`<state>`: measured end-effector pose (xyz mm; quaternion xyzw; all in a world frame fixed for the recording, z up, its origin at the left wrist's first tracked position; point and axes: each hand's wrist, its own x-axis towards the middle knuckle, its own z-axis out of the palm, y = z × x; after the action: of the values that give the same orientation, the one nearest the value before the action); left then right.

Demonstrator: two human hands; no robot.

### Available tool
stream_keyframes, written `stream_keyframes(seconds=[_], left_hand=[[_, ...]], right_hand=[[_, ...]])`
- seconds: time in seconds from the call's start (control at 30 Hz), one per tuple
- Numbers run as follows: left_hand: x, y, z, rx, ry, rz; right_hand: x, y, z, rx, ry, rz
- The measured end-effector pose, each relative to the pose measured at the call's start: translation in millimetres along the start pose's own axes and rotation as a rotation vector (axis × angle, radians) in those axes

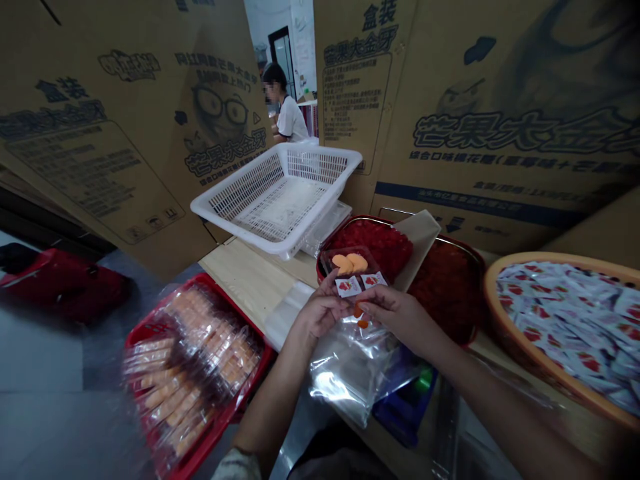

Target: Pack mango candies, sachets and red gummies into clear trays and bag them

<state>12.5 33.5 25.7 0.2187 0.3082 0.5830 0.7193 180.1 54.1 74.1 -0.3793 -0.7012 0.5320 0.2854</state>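
Both of my hands meet at the near edge of a small clear plastic tray (349,267), which holds orange mango-shaped sweets (345,263) and small white-and-red sachets (361,283). My left hand (317,312) grips its left corner, and my right hand (395,315) pinches the right side. Small orange pieces (359,316) show between my fingers, though what holds them is hidden. A crumpled clear plastic bag (347,370) hangs below my hands.
Red trays of wrapped orange sweets (193,373) and loose red sweets (380,247) flank my hands. A round basket of sachets (565,327) sits right, a white plastic crate (280,197) ahead. Large cardboard sheets (480,127) stand behind; a co-worker in white (291,119) sits beyond.
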Motion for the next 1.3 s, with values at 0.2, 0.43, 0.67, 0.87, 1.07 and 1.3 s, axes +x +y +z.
stream_keyframes(seconds=[0.2, 0.43, 0.67, 0.87, 1.07, 1.3], left_hand=[[-1.6, 2.4, 0.6, 0.011, -0.035, -0.020], [-9.1, 12.9, -14.3, 0.049, -0.039, 0.030], [-14.8, 19.8, -24.2, 0.058, -0.001, 0.071], [-20.3, 19.1, -24.3, 0.059, 0.033, 0.070], [-17.4, 15.9, -25.8, 0.064, -0.001, 0.072], [-20.2, 10.2, -21.1, 0.012, -0.025, 0.073]], right_hand=[[0.2, -4.3, -13.5, 0.009, 0.169, 0.038], [8.6, 17.9, -71.6, -0.598, 0.441, 0.015], [67.1, 36.8, -73.7, -1.079, 0.184, 0.045], [90.1, 47.3, -54.0, -1.236, -0.008, -0.005], [86.5, 51.6, -48.2, -1.314, -0.034, -0.065], [87.5, 52.5, -51.0, -1.277, 0.060, -0.024]])
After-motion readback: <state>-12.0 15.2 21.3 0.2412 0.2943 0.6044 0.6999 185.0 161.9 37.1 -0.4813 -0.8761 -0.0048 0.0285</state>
